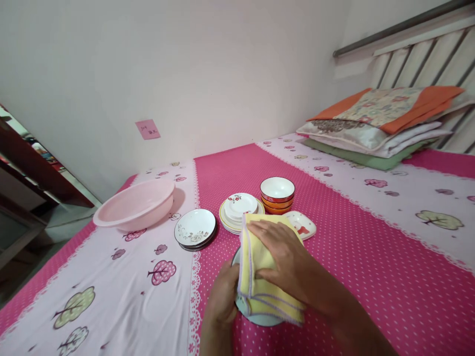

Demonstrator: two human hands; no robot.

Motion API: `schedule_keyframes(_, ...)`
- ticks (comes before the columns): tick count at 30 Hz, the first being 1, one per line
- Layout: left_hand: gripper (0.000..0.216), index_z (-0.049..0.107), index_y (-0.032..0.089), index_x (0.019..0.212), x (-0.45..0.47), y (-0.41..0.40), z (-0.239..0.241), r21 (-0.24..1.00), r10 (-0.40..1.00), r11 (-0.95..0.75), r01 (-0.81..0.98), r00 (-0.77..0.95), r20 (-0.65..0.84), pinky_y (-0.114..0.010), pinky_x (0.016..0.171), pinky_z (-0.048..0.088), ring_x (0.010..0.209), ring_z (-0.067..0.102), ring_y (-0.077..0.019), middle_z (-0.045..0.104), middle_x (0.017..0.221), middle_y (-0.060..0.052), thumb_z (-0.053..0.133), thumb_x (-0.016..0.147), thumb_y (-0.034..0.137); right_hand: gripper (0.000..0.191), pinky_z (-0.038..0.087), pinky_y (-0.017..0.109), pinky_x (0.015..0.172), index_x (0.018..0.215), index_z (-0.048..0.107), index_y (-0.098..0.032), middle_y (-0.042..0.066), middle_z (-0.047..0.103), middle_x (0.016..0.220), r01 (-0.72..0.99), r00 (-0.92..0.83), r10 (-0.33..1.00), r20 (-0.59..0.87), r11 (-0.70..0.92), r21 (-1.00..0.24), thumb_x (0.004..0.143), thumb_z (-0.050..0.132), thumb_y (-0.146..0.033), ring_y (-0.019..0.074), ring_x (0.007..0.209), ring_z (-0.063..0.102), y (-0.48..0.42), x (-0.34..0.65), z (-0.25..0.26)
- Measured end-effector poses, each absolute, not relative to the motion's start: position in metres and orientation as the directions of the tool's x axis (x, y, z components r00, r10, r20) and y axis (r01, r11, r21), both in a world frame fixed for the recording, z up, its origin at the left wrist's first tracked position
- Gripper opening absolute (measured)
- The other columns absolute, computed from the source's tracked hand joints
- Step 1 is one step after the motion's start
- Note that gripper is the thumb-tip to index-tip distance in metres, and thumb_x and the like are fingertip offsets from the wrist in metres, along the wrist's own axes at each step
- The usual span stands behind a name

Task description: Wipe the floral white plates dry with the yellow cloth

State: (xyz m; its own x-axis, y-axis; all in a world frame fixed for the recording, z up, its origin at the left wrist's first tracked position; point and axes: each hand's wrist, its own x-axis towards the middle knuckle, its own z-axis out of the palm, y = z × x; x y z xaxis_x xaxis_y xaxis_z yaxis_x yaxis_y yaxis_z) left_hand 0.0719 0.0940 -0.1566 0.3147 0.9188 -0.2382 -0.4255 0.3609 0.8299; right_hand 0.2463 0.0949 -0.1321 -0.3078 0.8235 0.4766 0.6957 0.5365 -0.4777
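My left hand [223,291] grips the left edge of a pale plate with a dark rim [260,319]. Over most of that plate lies a folded yellow cloth [256,252] with lilac stitched edges. Pressed on the cloth from above is my right hand [284,249], its fingers bent over the fabric. Just beyond sit stacked white plates [241,205], the smaller ones flower-patterned, on larger yellow-rimmed ones. To their right stand stacked orange bowls [277,190], white inside. A white dish with a red print [302,225] is partly hidden by the cloth and my right hand.
Dark-rimmed flowered plates [196,228] are stacked to the left. Farther left rests a pink basin [135,207]. Everything stands on a bed with a pink and white sheet [156,306], against a white wall [208,74]. Pillows [389,118] are piled at the back right.
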Motion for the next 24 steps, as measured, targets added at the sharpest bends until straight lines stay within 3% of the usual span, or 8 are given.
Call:
schedule_keyframes(4,0.030,0.082,0.013,0.100,0.064,0.093,-0.159,0.884,0.887,0.358,-0.302,0.406,-0.220,-0.028,0.060,0.050,0.076,0.073,-0.0283,0.078,0.078,-0.009,0.079,0.079,0.034,0.063,0.046,0.049,0.107,0.140,0.058,-0.018,0.014,0.068,0.131,0.711,-0.317,0.883,0.347,0.463,-0.530,0.080,0.074,-0.023,0.0341,0.124,0.061,0.090,0.240,-0.121)
schedule_keyframes(7,0.033,0.082,0.012,0.099,0.061,0.092,-0.159,0.886,0.875,0.368,-0.281,0.428,-0.228,-0.027,0.058,0.047,0.075,0.073,-0.0279,0.078,0.078,-0.010,0.083,0.077,0.036,0.049,0.047,0.044,0.099,0.127,0.064,-0.018,0.012,0.071,0.120,0.690,-0.280,0.925,0.257,0.380,-0.616,0.080,0.075,-0.024,0.0319,0.113,0.065,0.092,0.241,-0.114)
schedule_keyframes(10,0.035,0.082,0.011,0.098,0.058,0.092,-0.160,0.867,0.891,0.377,-0.327,0.384,-0.243,-0.030,0.066,0.052,0.078,0.075,-0.0296,0.080,0.082,-0.012,0.087,0.074,0.037,0.044,0.049,0.038,0.089,0.121,0.066,-0.020,0.008,0.074,0.113,0.608,-0.246,0.951,0.187,0.302,-0.734,0.079,0.077,-0.028,0.0280,0.103,0.068,0.098,0.249,-0.114)
schedule_keyframes(13,0.038,0.082,0.011,0.101,0.055,0.091,-0.160,0.829,0.921,0.366,-0.422,0.289,-0.260,-0.037,0.080,0.057,0.086,0.077,-0.0326,0.081,0.087,-0.014,0.088,0.074,0.037,0.048,0.050,0.033,0.075,0.123,0.067,-0.022,0.003,0.077,0.100,0.443,-0.234,0.965,0.117,0.213,-0.871,0.078,0.080,-0.033,0.0246,0.088,0.070,0.104,0.258,-0.119)
schedule_keyframes(17,0.044,0.077,0.012,0.112,0.057,0.091,-0.157,0.800,0.949,0.314,-0.512,0.159,-0.271,-0.045,0.092,0.059,0.097,0.078,-0.0350,0.082,0.094,-0.014,0.089,0.074,0.031,0.058,0.056,0.034,0.079,0.126,0.068,-0.019,0.006,0.079,0.111,0.124,-0.242,0.969,0.055,0.087,-0.988,0.073,0.085,-0.037,0.0279,0.097,0.073,0.111,0.265,-0.131)
schedule_keyframes(21,0.043,0.074,0.013,0.113,0.060,0.093,-0.152,0.780,0.956,0.243,-0.577,0.005,-0.295,-0.046,0.097,0.059,0.103,0.077,-0.0341,0.082,0.099,-0.014,0.088,0.075,0.028,0.065,0.060,0.041,0.087,0.123,0.069,-0.019,0.010,0.079,0.117,-0.181,-0.313,0.950,-0.014,-0.074,-0.981,0.065,0.091,-0.039,0.0327,0.104,0.075,0.118,0.263,-0.146)
schedule_keyframes(24,0.041,0.073,0.013,0.113,0.061,0.096,-0.152,0.769,0.953,0.174,-0.615,-0.092,-0.289,-0.046,0.098,0.059,0.106,0.077,-0.0339,0.082,0.100,-0.014,0.086,0.076,0.026,0.062,0.060,0.042,0.087,0.117,0.071,-0.019,0.011,0.080,0.117,-0.280,-0.275,0.961,-0.028,-0.108,-0.954,0.062,0.094,-0.037,0.0326,0.101,0.077,0.123,0.257,-0.154)
